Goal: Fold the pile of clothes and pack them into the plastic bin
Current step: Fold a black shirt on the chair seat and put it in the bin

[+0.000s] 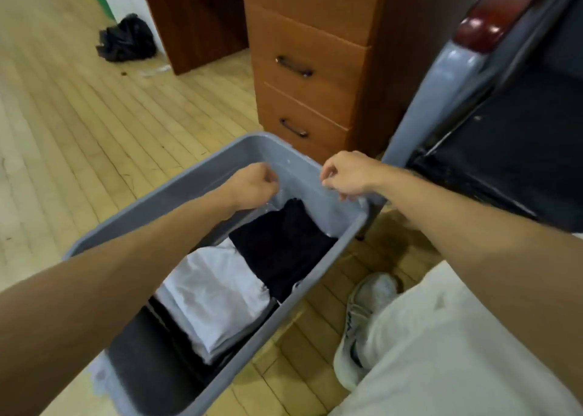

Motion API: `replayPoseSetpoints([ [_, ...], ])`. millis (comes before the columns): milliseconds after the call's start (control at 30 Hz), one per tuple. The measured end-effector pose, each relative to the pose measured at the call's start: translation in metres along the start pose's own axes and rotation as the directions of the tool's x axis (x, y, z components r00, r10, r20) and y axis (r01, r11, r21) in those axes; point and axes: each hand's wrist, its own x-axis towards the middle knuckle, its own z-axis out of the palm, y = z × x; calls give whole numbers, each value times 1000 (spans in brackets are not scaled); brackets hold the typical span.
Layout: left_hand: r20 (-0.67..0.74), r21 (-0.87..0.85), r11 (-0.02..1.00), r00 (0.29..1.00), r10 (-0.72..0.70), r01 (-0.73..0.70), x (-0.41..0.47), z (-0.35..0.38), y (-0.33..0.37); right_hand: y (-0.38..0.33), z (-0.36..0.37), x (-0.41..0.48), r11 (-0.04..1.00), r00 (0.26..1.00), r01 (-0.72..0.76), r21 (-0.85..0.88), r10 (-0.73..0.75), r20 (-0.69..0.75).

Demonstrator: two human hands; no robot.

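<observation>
Both our hands hang over the far end of the bin (208,169), which stands on the floor (79,131) in front of the drawers (303,68). The left hand (257,183) is above the inside, its fingers (268,179) clenched with nothing visible in them. The right hand (345,175) sits just over the right rim, clenched the same way, and we cannot tell whether it touches the plastic.

Three folded pieces lie in the bin: a black one (284,245) at the far end, a white one (217,292) in the middle and a grey one (151,362) nearest us. The unfolded pile is out of view, so we judge the packing part-done.

The risks lie mostly with the black piece. It appears to lap over the edge of the white one instead of lying flat beside it. A wrist brushing it on the way out could drag a layer loose and undo the fold. Stacking more on that uneven step could make later pieces slide and bunch against the wall. The right hand is close to the rim, and a careless pull could knock the bin askew toward our shoe (362,321). Lifting both hands straight up seems the safer exit.
</observation>
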Motion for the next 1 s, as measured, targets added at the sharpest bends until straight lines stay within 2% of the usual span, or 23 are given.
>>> replayPoseSetpoints([
  [100,3,-108,989,995,105,-104,20,2,62,30,-51,-34,998,989,-64,-12,61,-137],
  [233,30,-123,939,945,326,-320,34,12,156,90,-105,-97,973,928,-227,48,231,-292],
  [333,65,-107,890,890,452,-444,38,35,227,141,-130,-150,921,853,-373,114,388,-348],
  [433,162,-104,854,839,520,-509,37,67,293,188,-140,-203,855,759,-480,197,518,-394],
  [567,303,-35,771,728,615,-636,29,110,363,249,-142,-264,757,644,-592,276,650,-403],
  [767,511,-62,698,578,636,-713,10,173,444,325,-130,-343,587,474,-716,378,806,-355],
  [1000,671,-130,618,390,631,-776,-20,263,529,397,-110,-419,364,188,-779,511,912,-364],
])
